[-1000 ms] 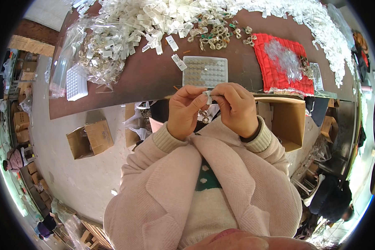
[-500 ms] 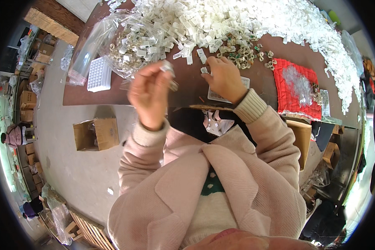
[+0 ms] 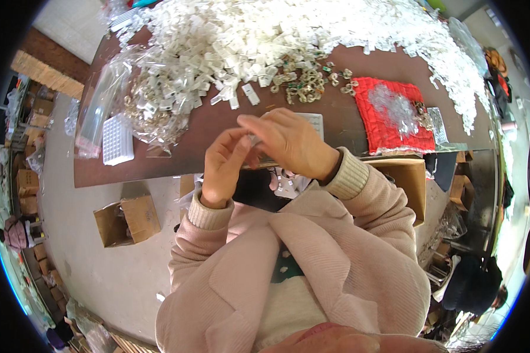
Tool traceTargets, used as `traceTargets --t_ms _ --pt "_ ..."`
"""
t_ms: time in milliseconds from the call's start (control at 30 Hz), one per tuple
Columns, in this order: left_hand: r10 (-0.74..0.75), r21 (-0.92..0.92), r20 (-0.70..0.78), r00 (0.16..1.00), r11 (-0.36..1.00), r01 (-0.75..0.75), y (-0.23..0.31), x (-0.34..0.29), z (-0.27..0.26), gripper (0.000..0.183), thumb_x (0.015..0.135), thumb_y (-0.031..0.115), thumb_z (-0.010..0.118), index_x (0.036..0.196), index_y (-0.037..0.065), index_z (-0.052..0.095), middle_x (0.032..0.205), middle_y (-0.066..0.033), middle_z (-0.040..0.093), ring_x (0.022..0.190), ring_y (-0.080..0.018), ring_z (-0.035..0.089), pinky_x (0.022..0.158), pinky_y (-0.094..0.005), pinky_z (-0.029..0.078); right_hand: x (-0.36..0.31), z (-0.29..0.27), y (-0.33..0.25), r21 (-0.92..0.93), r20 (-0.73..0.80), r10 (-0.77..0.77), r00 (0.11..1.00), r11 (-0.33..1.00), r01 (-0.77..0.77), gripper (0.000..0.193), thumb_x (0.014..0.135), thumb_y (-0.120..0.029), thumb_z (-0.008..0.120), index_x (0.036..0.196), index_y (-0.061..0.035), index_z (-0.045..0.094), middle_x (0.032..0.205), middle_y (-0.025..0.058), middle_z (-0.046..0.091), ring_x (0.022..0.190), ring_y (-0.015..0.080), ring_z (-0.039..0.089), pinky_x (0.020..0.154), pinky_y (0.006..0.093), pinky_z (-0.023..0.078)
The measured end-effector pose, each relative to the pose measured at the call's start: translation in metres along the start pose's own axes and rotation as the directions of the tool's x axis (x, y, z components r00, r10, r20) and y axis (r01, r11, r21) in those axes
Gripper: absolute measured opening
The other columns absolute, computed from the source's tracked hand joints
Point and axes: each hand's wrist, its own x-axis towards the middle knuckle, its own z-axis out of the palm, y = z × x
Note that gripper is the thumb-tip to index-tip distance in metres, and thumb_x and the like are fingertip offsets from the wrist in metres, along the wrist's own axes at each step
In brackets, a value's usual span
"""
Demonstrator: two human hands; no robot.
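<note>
Left of tray (image 3: 316, 122), left hand (image 3: 222, 165): grip pinched on small clear piece (image 3: 254, 140). Right hand (image 3: 294, 144): grip, cannot tell. Probably two-hand handling step; next needs steadiness.

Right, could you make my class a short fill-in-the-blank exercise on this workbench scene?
1. Partly covering the pale tray is the person's ____ hand.
2. The quilted cloth under the clear pieces is coloured ____.
3. The stack of white trays lies toward the brown table's ____ end.
4. The open cardboard box at left stands on the ____.

Missing words: right; red; left; floor.
</note>
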Motion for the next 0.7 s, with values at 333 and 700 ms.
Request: traceTargets --t_ms 333,700 --pt "-0.27 -0.454 0.321 0.908 0.798 0.398 -0.034 -0.005 0.012 0.019 0.098 0.013 0.062 0.114 0.001 0.059 0.094 -0.0122 0.068 0.072 -0.0167 0.063 0.063 -0.0301 0.053 -0.027 -0.028 0.009 0.27 0.163 -0.03 0.986 0.963 -0.015 0.055 0.081 -0.002 0.067 0.134 -0.0022 0.054 0.106 0.012 0.069 0.097 0.0304 0.067 0.084 0.0374 0.055" --pt "-0.214 -0.548 0.182 0.96 0.788 0.279 -0.041 -0.006 0.014 0.021 0.094 -0.002 0.062 0.115 0.001 0.058 0.096 -0.0125 0.067 0.076 -0.0187 0.064 0.065 -0.0348 0.054 -0.01 -0.035 0.157 0.0 -0.266 0.512 0.817 0.848 -0.531 0.014 0.086 -0.004 0.065 0.099 -0.0046 0.072 0.089 0.0171 0.071 0.08 0.0343 0.069 0.071 0.0409 0.055"
